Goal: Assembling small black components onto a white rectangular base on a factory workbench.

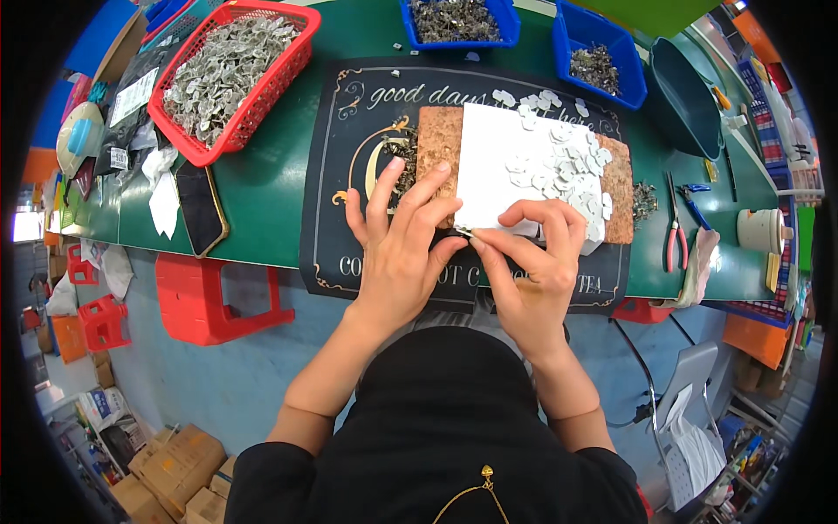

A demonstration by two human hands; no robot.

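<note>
My left hand (397,244) and my right hand (537,271) meet at the near edge of a white sheet (484,166). Thumb and index finger of each pinch a small pale-and-dark piece (464,232), too small to name more closely. The left hand's other fingers fan out over a brown cork board (439,131) under the sheet. Many flat white pieces (554,162) lie heaped on the sheet's right side. Small metal parts (407,162) are piled left of the board, partly behind my left fingers.
A dark printed mat (327,192) covers part of the green table (262,210). Far left stands a red basket (310,44) of silvery pieces; blue trays (511,39) hold small metal parts at the back. Red-handled pliers (676,240) lie right, near a white roll (759,231).
</note>
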